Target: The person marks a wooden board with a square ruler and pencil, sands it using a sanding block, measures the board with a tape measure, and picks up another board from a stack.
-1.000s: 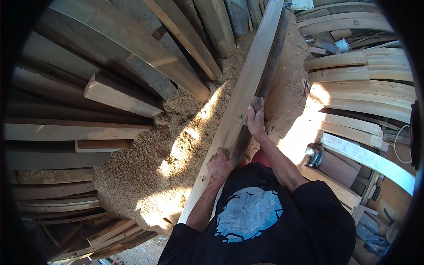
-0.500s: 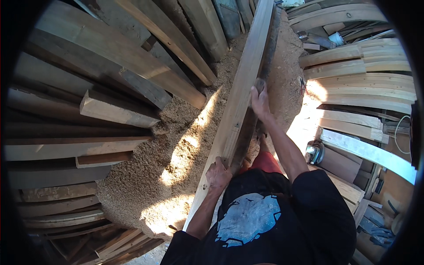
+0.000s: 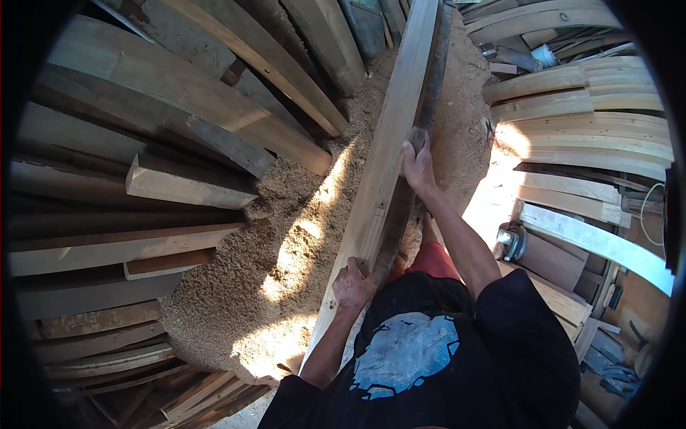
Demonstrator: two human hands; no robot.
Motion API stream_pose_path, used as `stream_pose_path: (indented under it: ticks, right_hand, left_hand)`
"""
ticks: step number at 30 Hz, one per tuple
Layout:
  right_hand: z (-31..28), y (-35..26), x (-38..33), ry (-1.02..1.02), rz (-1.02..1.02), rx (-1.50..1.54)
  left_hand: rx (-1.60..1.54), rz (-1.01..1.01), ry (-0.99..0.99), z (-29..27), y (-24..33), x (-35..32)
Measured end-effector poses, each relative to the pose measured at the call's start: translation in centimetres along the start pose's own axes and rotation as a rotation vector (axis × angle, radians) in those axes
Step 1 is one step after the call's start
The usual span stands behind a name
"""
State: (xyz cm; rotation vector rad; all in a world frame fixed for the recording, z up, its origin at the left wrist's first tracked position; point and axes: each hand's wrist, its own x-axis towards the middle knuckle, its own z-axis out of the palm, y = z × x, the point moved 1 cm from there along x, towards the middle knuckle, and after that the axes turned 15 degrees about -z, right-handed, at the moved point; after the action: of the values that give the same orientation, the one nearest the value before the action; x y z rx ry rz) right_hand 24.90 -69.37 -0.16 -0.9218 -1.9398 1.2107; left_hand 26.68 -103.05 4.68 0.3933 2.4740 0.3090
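The left hand (image 3: 351,284) is near the body, its forearm rising from the lower edge with the elbow bent, fingers curled closed in a grip with the knuckles up. The right arm stretches farther out, nearly straight, and the right hand (image 3: 418,166) is clasped shut, back of the hand showing.

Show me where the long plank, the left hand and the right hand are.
long plank (image 3: 389,154): head view, on its broad sunlit face, mid-length.
left hand (image 3: 352,284): head view, on the back of the hand at the plank's edge.
right hand (image 3: 417,166): head view, on the back of the hand.
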Motion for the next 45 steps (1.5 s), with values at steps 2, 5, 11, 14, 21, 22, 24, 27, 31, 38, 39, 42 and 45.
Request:
stream_pose_path:
  ticks: [2,5,11,14,21,22,24,27,31,38,39,42,45]
  right_hand:
    - [0.5,-2.0,-6.0,-0.021,-0.031,0.021]
    - [1.7,-5.8,-15.8,-0.069,0.058,0.134]
    - [1.7,-4.4,-11.9,-0.05,0.101,0.078]
    - [1.3,-5.2,-12.6,-0.059,0.047,0.096]
    - [2.3,-4.2,-13.1,0.032,0.009,0.036]
    - [2.1,-2.9,-10.7,0.045,-0.056,0.006]
    - [1.2,0.1,-3.1,0.078,-0.092,-0.06]
    - [0.4,1.0,1.8,0.061,-0.051,-0.028]
    - [1.1,-1.8,-6.1,0.022,-0.061,0.09]
    - [1.4,2.8,0.6,0.083,0.001,-0.03]
    - [0.8,3.7,4.9,0.095,0.034,-0.057]
    - [-1.9,4.8,12.4,0.001,0.145,0.065]
    - [-6.3,5.2,12.8,-0.115,0.425,0.617]
  left_hand:
    - [0.012,-0.003,0.018,0.1,0.1,-0.2]
    - [0.017,0.0,0.074,0.6,0.0,-0.2]
    - [0.005,0.01,0.11,0.7,-0.2,-0.3]
    - [0.017,0.007,0.085,0.4,0.0,-0.2]
    - [0.004,-0.035,0.05,0.7,-0.2,-0.3]
    - [-0.001,-0.032,0.047,0.7,-0.2,-0.2]
    - [-0.01,-0.032,0.036,0.7,-0.3,-0.4]
    - [0.003,-0.003,0.049,0.4,-0.1,0.0]
    - [0.017,0.005,0.066,0.5,-0.1,0.2]
    - [0.041,-0.036,0.111,1.1,-0.3,-0.3]
    - [0.047,-0.024,0.134,1.1,-0.1,-0.3]
    - [0.037,-0.006,0.151,1.0,0.2,-0.3]
    - [0.032,-0.039,0.134,1.0,0.2,-0.4]
